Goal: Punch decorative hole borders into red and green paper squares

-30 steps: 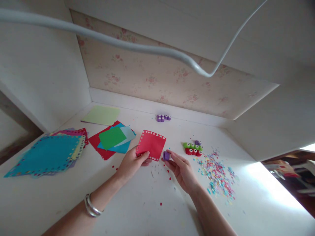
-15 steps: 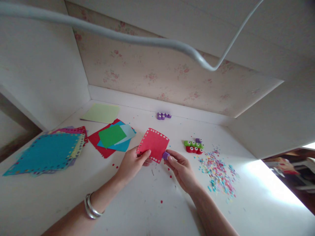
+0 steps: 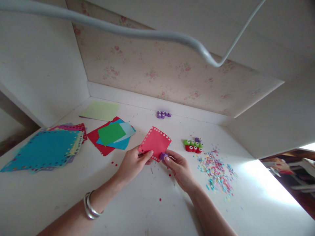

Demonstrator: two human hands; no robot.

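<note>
My left hand pinches the lower left edge of a red paper square, thumb on top and fingers beneath. Small cut-out shapes run along the borders of this sheet. In my right hand, closed between thumb and fingers, is a purple craft punch, set at the sheet's lower right edge. Whether paper sits inside its slot is too small to tell. To the right stand green punches and red punches, with one purple punch behind them. More purple punches are grouped near the wall.
Multicoloured paper confetti is heaped on the white table at the right. Punched blue sheets lie at the left, beside a pile topped by a green sheet. Pale green paper lies behind. A white cable hangs overhead.
The purple punch has shifted slightly left along the red paper's lower right edge. The red paper has turned a little and moved slightly right. Both hands keep their holds.
</note>
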